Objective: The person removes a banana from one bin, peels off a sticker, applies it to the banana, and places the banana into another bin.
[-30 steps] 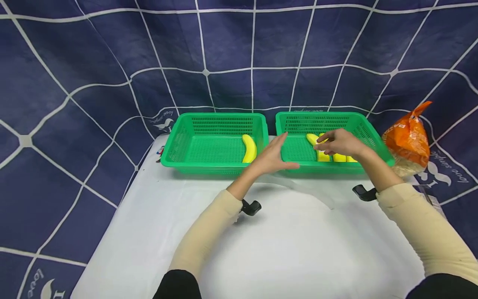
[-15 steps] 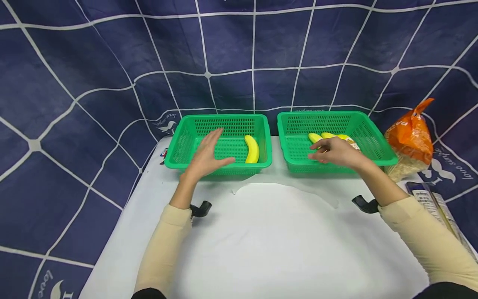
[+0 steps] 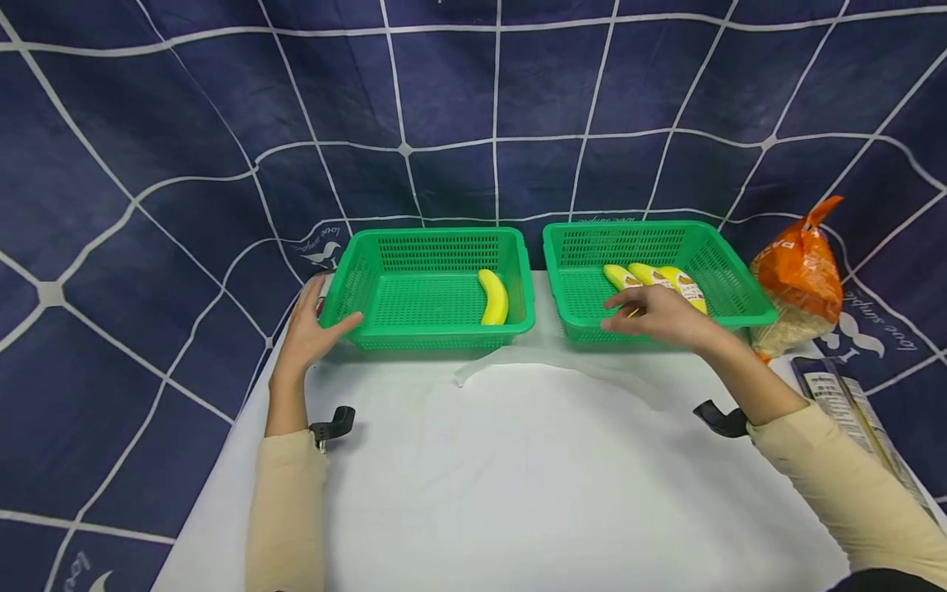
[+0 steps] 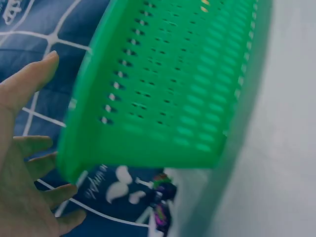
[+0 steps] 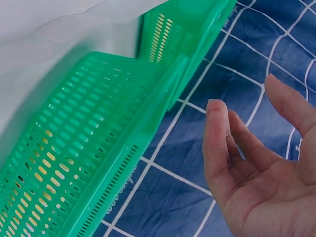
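My left hand (image 3: pixel 307 333) is at the left end of the left green basket (image 3: pixel 436 333), fingers spread and holding nothing. In the left wrist view, that hand (image 4: pixel 34 163) is beside the rim of the green basket (image 4: pixel 163 98). A single yellow banana (image 3: pixel 493 298) lies at the right side inside the left basket. Above the front rim of the right green basket (image 3: pixel 584 308) hovers my right hand (image 3: pixel 658 314), its fingers loosely bent with nothing between them, as the right wrist view of the hand (image 5: pixel 261 173) also shows. Behind it, several labelled bananas (image 3: pixel 684 288) lie side by side, partly hidden.
An orange-topped plastic bag (image 3: pixel 799 279) stands right of the right basket, and a flat printed packet (image 3: pixel 851 411) lies below it. A clear strip (image 3: pixel 547 358) lies on the white table (image 3: pixel 518 477) in front of the baskets. Blue checked cloth (image 3: pixel 459 99) hangs behind.
My left hand has swept left, from between the baskets across the left one to its left end. My right hand has drawn slightly back toward the front rim, uncovering more of the bananas.
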The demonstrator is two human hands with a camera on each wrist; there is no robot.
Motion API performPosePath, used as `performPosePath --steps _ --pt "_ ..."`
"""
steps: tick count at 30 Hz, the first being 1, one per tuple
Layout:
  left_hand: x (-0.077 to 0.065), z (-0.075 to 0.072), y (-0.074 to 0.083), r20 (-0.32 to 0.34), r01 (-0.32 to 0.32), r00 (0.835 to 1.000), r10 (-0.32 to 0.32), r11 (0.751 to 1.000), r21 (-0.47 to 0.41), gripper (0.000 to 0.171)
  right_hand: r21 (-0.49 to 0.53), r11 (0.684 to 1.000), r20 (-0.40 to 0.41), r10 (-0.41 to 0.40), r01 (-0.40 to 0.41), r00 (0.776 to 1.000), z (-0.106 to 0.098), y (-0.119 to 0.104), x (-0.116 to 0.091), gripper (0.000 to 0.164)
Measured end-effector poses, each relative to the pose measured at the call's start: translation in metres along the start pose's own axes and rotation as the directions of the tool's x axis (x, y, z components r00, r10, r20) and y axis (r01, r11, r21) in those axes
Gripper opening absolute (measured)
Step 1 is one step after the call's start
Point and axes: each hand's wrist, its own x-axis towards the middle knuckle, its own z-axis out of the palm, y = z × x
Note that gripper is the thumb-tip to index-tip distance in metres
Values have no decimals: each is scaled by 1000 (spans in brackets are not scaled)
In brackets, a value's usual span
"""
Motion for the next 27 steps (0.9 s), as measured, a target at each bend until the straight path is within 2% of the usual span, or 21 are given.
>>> performPosePath --steps 4,7,15,27 --pt "3 7 -14 63 13 998 -11 999 -40 106 -4 1000 -3 -5 5 1000 2 -2 -2 47" --pt "3 12 -20 83 29 996 -25 998 -49 107 -7 1000 -5 -11 11 1000 3 -5 -2 46" --pt "3 16 -27 65 28 998 -23 997 -71 108 -5 1000 15 -19 20 1000 2 -8 -2 47" --pt "5 21 -29 42 19 999 -14 991 -135 108 2 1000 28 -28 28 999 2 -13 2 51"
